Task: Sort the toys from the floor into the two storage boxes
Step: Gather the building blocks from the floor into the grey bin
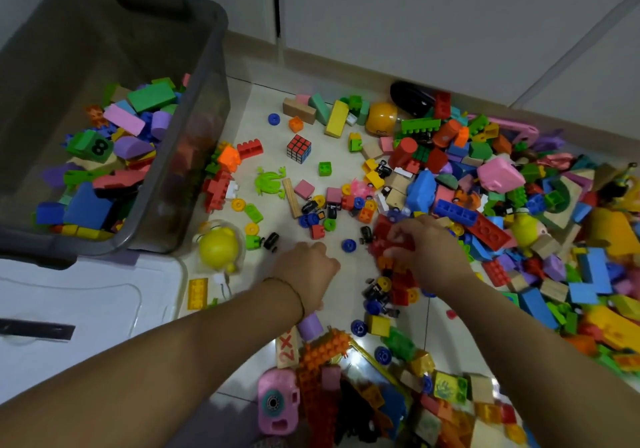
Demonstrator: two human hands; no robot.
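Note:
Many toys lie scattered over the pale floor, thickest in a heap [512,198] at the right. My right hand [426,250] reaches into the heap's left edge and grips a cluster of red and orange bricks [388,240]. Left of it, my left hand [306,271] hovers low over the floor with its fingers curled under; what it holds, if anything, is hidden. A grey storage box [204,108] at the upper left is partly filled with foam blocks and bricks. A white box with a lid [86,295] stands below it.
A Rubik's cube [299,148], a green frog [270,181], a yellow round toy [219,250] and small wheels lie on the floor between box and heap. A pink toy camera [277,402] and an orange spiky plate [318,368] are near me. White cabinet doors [415,15] stand behind.

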